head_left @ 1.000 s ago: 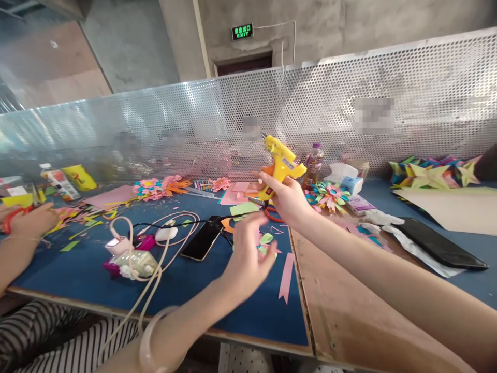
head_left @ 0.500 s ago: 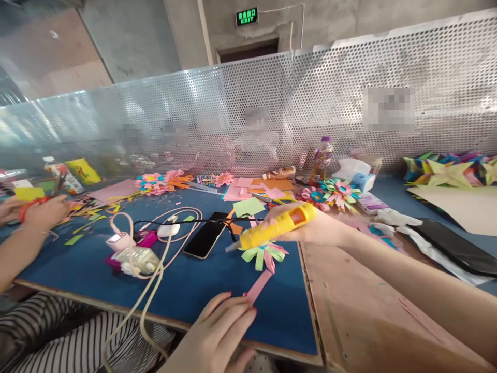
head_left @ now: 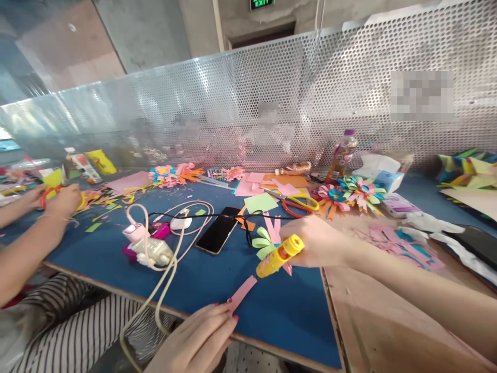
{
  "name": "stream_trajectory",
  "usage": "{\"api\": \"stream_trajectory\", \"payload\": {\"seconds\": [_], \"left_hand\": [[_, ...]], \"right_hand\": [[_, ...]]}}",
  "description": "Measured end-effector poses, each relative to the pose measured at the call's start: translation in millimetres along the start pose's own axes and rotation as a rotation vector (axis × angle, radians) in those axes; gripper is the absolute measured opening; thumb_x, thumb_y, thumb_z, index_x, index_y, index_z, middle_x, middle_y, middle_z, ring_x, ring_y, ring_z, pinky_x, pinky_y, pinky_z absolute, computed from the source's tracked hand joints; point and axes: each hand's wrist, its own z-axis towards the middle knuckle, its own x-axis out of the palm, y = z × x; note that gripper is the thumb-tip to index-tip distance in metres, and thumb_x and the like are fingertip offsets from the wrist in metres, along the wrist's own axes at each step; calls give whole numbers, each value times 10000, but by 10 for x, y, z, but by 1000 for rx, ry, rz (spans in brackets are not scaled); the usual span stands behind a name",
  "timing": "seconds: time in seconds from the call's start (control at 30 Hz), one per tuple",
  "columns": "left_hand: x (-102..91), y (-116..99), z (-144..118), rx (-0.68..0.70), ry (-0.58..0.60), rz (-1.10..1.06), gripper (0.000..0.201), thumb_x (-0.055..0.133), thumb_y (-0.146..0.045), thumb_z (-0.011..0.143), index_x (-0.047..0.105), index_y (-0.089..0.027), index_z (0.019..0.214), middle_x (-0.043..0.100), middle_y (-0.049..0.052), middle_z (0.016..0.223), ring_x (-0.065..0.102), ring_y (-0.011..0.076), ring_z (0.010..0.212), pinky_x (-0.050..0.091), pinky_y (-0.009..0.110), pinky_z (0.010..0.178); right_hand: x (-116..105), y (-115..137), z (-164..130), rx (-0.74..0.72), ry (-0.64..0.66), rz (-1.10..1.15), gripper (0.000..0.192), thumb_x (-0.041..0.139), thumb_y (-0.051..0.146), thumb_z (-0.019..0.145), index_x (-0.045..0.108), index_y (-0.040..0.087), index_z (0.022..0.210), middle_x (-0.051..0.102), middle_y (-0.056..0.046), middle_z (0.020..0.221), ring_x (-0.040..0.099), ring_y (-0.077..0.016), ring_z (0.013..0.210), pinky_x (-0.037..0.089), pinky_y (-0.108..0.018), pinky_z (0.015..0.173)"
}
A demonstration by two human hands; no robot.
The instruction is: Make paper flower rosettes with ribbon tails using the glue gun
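Observation:
My right hand point(head_left: 320, 242) grips a yellow glue gun point(head_left: 279, 255), its nozzle pointing down and left over the blue table mat point(head_left: 217, 285). My left hand point(head_left: 198, 339) sits at the table's near edge and pinches the near end of a pink paper strip point(head_left: 243, 291), which lies flat on the mat. The nozzle hangs a little above and to the right of the strip's far end. A green and pink looped paper flower point(head_left: 265, 242) lies just behind the glue gun.
A black phone point(head_left: 218, 236), white cables point(head_left: 163, 269) and a pink charger point(head_left: 135, 233) lie left of centre. Scissors point(head_left: 297, 203), paper flowers point(head_left: 349, 191), a bottle point(head_left: 341, 154) and coloured sheets sit behind. Another person's hands point(head_left: 58, 199) cut paper at far left. Bare plywood point(head_left: 368, 321) lies right.
My right hand has brought the glue gun from up high down toward the mat and the pink strip. My left hand drew back to the near edge and took hold of the strip.

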Motion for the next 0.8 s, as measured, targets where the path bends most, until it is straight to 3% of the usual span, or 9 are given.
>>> {"api": "stream_trajectory", "payload": {"seconds": [0.37,0.57,0.8], "left_hand": [[-7,16,-4,76,54,73,309,428,-98,904,579,-140,1169,676,21,1090,578,124,1112,447,204,999],[48,-12,-55,20,-47,65,313,478,-108,887,555,-116,1190,674,44,1087,581,115,1098,437,199,1001],[79,-12,-88,11,-43,39,347,496,-101,877,523,-107,1223,660,63,1109,567,132,1122,445,210,995]], "right_hand": [[69,21,34,15,20,10,199,583,229,620,397,185,567,477,54,575,351,-77,535,213,-212,500],[75,40,49,30,27,-3,198,575,235,624,395,183,561,479,53,575,347,-77,532,208,-216,497],[59,69,35,21,37,-8,198,581,247,640,409,187,565,486,48,569,364,-81,530,223,-218,501]]}}
